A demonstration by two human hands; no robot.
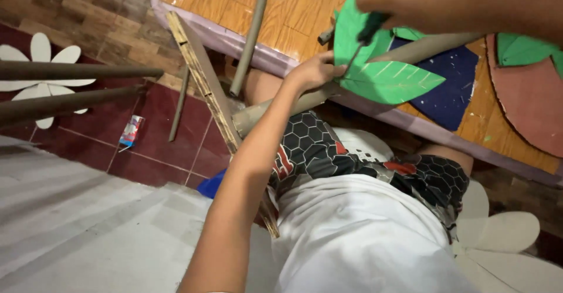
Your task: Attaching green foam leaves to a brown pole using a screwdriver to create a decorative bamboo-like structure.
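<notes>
As my left hand [314,73] presses on it, the long cardboard tube [352,79] lies slanted over the near edge of the table [275,11], its open lower end hanging past that edge toward my lap. My left fingers [328,70] are curled and closed on the tube where the green paper leaf [390,82] meets it. My right hand [422,0] is above the tube, fingers clenched on a dark-handled tool [366,35] whose thin tip points down at the leaf's base; I cannot tell what kind of tool it is.

Assessment of handling: the tube looks light and stiff, liable to roll and to crush if squeezed hard, so it is best held around its middle, near the table edge. The leaf appears thin, light and easily creased or torn; hold it by the base, not the tip.

Beyond the tube, on the table, lie a dark blue sheet [451,87], a reddish cardboard piece [528,105] and further green cutouts [522,49]. A second tube [253,32] leans on the table's far-left part. Left of the tube, a bamboo slat [205,87] stands slanted; white petal shapes [41,64] lie on the tiled floor [158,152].
</notes>
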